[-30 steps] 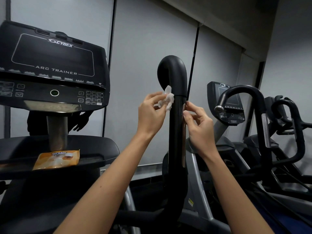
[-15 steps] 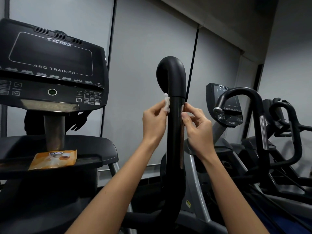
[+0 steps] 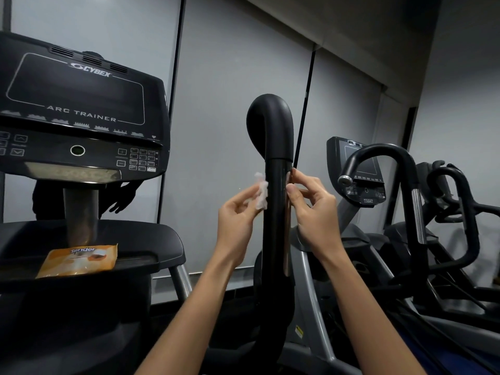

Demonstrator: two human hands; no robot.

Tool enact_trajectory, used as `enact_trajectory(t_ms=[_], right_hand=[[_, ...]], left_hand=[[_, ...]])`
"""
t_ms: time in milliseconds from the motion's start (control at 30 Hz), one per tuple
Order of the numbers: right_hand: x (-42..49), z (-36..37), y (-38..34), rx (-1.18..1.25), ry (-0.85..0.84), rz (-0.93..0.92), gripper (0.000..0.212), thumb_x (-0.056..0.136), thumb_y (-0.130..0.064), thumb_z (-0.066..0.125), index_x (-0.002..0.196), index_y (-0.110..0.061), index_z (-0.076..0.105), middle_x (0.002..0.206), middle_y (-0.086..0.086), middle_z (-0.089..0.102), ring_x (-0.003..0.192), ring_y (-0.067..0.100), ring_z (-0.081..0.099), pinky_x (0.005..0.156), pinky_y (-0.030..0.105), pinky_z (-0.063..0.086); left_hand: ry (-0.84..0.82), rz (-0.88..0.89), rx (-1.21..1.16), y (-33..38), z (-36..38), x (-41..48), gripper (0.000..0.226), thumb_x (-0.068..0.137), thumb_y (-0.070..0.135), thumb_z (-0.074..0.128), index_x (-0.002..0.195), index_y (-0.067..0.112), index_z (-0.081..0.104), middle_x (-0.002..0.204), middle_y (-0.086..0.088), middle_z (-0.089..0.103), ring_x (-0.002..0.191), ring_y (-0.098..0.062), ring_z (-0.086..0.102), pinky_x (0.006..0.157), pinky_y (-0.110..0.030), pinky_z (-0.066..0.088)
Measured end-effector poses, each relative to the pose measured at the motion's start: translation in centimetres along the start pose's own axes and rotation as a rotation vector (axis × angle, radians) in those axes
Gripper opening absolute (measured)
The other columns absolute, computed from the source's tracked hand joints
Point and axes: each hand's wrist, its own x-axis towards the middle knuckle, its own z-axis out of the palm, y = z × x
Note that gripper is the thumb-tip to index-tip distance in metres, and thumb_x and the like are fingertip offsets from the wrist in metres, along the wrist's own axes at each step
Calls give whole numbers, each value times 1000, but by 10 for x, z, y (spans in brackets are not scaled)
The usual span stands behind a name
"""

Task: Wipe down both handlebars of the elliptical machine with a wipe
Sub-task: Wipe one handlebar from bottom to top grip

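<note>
A tall black handlebar [image 3: 276,147] with a curved top stands upright in the middle of the view. My left hand [image 3: 239,212] pinches a small crumpled white wipe [image 3: 261,192] against the bar's left side, below the curved cap. My right hand [image 3: 313,209] is on the bar's right side, its fingers curled and its fingertips touching the metal sensor strip [image 3: 288,212]. Whether the wipe wraps behind the bar is hidden.
The black console [image 3: 81,109] of the machine fills the left, above a tray [image 3: 151,239] holding an orange wipes packet [image 3: 79,259]. Further machines with black curved handlebars [image 3: 378,158] crowd the right. Grey blinds [image 3: 238,104] lie behind.
My left hand and the wipe have slid down the handlebar's left side. My right hand has stayed at the strip, dropping slightly.
</note>
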Motion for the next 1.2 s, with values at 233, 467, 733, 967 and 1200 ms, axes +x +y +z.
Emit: enact_trajectory(t_ms=[233,467,733,967,1200], right_hand=[[0,0,-1,1,6,0,30,93,-9,54,122,-15,59,110,5,60,91,13,63,77,9,46],[0,0,-1,0,6,3,30,93,-10,54,121,-17,59,112,4,60,91,9,62,78,11,48],[0,0,-1,3,17,28,32,92,-13,56,125,-11,58,112,5,60,92,16,63,79,15,50],[-1,-4,-1,296,98,130,34,95,3,43,109,-23,61,104,7,65,88,11,67,79,22,54],[-4,-5,-21,60,74,-121,31,93,-3,51,111,-27,59,105,-3,56,90,6,60,75,14,49]], left_hand=[[-44,-60,-96,9,18,33,21,96,10,50,107,9,67,105,-5,71,93,-16,67,83,-27,55],[-98,-148,-166,15,16,34,19,94,1,46,99,5,65,94,-2,71,82,-15,63,70,-20,54],[226,411,321,25,30,18,7,84,12,68,90,16,68,85,9,63,73,2,61,66,-12,49],[1,764,839,16,34,2,28,89,25,52,107,12,70,108,8,58,93,-13,51,84,-15,39],[-127,302,384,42,28,-2,38,87,14,38,121,24,51,111,5,65,98,-3,61,93,-25,46]])
